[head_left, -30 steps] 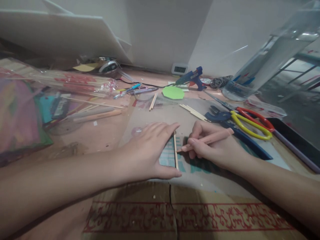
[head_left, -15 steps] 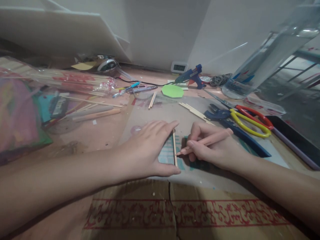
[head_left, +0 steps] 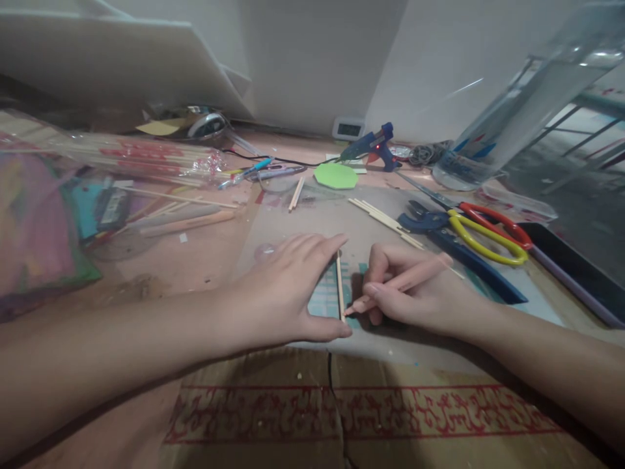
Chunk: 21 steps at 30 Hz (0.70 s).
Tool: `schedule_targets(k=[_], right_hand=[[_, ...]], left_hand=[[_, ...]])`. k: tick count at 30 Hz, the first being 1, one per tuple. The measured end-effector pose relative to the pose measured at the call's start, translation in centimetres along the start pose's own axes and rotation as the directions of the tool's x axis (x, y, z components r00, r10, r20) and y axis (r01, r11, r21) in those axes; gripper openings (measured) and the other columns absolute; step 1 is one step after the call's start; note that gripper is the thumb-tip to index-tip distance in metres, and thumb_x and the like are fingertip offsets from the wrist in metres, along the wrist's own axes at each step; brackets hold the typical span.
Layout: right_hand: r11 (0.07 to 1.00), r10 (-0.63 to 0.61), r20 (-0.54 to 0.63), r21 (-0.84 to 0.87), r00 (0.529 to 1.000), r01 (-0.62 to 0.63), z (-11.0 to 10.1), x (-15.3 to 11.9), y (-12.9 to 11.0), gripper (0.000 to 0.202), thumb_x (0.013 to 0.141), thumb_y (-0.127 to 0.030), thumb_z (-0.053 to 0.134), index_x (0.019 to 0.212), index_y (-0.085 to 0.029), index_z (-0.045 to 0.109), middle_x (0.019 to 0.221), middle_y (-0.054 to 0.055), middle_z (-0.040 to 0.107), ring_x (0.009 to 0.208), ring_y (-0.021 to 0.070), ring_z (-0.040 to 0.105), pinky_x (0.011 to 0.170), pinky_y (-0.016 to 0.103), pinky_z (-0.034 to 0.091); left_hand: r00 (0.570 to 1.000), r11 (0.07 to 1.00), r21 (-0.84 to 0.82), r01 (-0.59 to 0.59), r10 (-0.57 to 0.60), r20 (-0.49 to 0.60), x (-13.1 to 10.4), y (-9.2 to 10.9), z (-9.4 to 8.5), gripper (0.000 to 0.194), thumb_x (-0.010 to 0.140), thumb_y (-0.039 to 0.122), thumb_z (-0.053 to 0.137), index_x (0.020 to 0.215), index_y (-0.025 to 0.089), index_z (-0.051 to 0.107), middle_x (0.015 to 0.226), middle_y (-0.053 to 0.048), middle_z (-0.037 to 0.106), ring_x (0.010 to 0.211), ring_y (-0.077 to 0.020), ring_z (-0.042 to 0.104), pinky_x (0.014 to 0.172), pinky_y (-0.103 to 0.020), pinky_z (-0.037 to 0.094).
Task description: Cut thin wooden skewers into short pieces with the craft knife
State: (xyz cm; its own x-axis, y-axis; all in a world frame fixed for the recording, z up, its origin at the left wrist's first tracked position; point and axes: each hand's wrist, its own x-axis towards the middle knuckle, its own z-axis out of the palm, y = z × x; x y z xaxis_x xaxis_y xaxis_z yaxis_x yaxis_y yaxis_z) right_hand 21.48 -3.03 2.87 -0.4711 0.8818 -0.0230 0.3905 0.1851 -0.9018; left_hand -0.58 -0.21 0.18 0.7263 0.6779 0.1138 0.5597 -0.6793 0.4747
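My left hand [head_left: 288, 286] grips a thin wooden stick [head_left: 340, 280] between the thumb at its near end and the fingers at its far end. The stick lies upright in view on a grey board [head_left: 312, 218] with teal print. Held like a pencil in my right hand [head_left: 405, 290] is a peach-coloured pen [head_left: 415, 273]. Its tip touches or almost touches the stick close to my left thumb. Several cut sticks [head_left: 378, 216] lie beyond my right hand, and a shorter group of sticks [head_left: 296, 194] lies beyond my left.
Blue-handled pliers [head_left: 469, 257] and red-and-yellow scissors [head_left: 488, 234] lie at the right, near a water bottle [head_left: 469, 163]. A blue glue gun [head_left: 368, 144] and a green paper octagon [head_left: 336, 176] are at the back. Bagged sticks [head_left: 146, 156] lie on the left.
The pen tip has moved along the stick toward me, closer to my left thumb. My left hand keeps its hold. A red light now shows on the glue gun.
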Motion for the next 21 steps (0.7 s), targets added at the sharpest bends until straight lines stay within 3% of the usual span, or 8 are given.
schedule_targets(k=[9, 17, 21], right_hand=[[0.998, -0.027, 0.028, -0.058, 0.999, 0.028, -0.04, -0.09, -0.06, 0.022, 0.084, -0.027, 0.070, 0.068, -0.021, 0.056, 0.060, 0.002, 0.069, 0.050, 0.0115, 0.061, 0.043, 0.019, 0.043], [1.000, 0.007, -0.067, -0.010, 0.998, -0.008, 0.11, -0.02, 0.31, 0.022, 0.088, -0.024, 0.068, 0.073, -0.022, 0.053, 0.060, 0.002, 0.073, 0.059, 0.0151, 0.072, 0.050, 0.019, 0.051], [0.999, -0.031, -0.064, -0.018, 0.997, 0.030, 0.20, -0.06, 0.44, 0.022, 0.089, -0.025, 0.065, 0.072, -0.022, 0.052, 0.058, 0.001, 0.071, 0.053, 0.0132, 0.067, 0.045, 0.018, 0.047]], left_hand=[[1.000, 1.000, -0.010, 0.016, -0.016, 0.001, -0.11, -0.22, 0.05, 0.100, 0.074, 0.054, 0.080, 0.155, 0.020, 0.030, 0.152, -0.019, 0.048, 0.141, -0.0403, 0.043, 0.111, -0.061, 0.039], [1.000, 1.000, -0.011, -0.020, 0.020, -0.013, 0.05, -0.09, 0.03, 0.102, 0.073, 0.056, 0.083, 0.153, 0.015, 0.033, 0.148, -0.019, 0.051, 0.138, -0.0376, 0.046, 0.113, -0.054, 0.039], [1.000, 0.999, -0.024, -0.025, 0.024, -0.014, 0.05, -0.06, 0.01, 0.102, 0.073, 0.055, 0.083, 0.153, 0.015, 0.034, 0.147, -0.019, 0.051, 0.138, -0.0378, 0.047, 0.113, -0.054, 0.040]])
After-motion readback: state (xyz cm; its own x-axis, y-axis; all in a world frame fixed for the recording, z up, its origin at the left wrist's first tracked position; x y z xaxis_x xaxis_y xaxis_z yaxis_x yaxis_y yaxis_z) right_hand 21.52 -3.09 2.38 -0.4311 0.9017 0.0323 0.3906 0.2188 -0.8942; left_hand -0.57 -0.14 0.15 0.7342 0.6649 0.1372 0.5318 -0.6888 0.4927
